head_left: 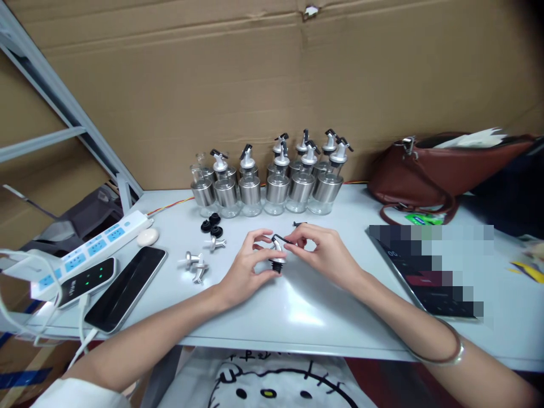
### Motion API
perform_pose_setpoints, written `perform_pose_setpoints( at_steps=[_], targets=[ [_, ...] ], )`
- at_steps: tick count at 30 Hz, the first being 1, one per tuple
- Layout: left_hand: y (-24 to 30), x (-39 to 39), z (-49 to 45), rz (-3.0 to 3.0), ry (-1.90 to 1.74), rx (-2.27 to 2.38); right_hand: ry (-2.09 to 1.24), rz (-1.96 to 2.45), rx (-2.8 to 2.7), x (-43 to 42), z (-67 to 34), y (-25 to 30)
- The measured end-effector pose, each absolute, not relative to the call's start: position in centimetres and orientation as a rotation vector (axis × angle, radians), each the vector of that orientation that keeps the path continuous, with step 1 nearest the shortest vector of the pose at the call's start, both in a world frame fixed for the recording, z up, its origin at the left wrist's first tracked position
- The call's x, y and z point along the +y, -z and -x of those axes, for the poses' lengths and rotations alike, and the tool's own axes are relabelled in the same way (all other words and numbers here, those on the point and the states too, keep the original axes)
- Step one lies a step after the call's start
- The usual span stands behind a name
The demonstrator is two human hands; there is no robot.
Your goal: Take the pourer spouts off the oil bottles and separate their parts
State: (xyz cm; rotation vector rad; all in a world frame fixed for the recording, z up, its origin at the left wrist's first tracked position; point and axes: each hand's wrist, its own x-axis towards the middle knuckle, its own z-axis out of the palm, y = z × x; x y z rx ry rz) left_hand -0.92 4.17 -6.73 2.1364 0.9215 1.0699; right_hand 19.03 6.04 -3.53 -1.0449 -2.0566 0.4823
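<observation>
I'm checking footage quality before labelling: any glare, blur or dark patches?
Head view: white glare on the table, below the held pourer; blocky pixelation over the tablet; the yellow item at far right looks blurred; the top-right corner falls dark.

The left hand (245,271) partly covers the pourer (277,264), while pixelation masks part of a tablet (419,276) toward the worktop's (335,323) right edge.
</observation>
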Motion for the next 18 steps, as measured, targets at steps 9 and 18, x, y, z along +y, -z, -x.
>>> perform_pose_setpoints(
  at_steps=[9, 18],
  targets=[
    [6.4, 3.8, 1.0, -2.179, -1.090, 0.965, -0.546, 0.944, -2.089, 5.7, -19.0, 3.3],
    [6.3, 3.6, 1.3, -2.112, -1.106, 1.008, -0.834, 1.013, -2.003, 4.9, -18.0, 3.4]
  ],
)
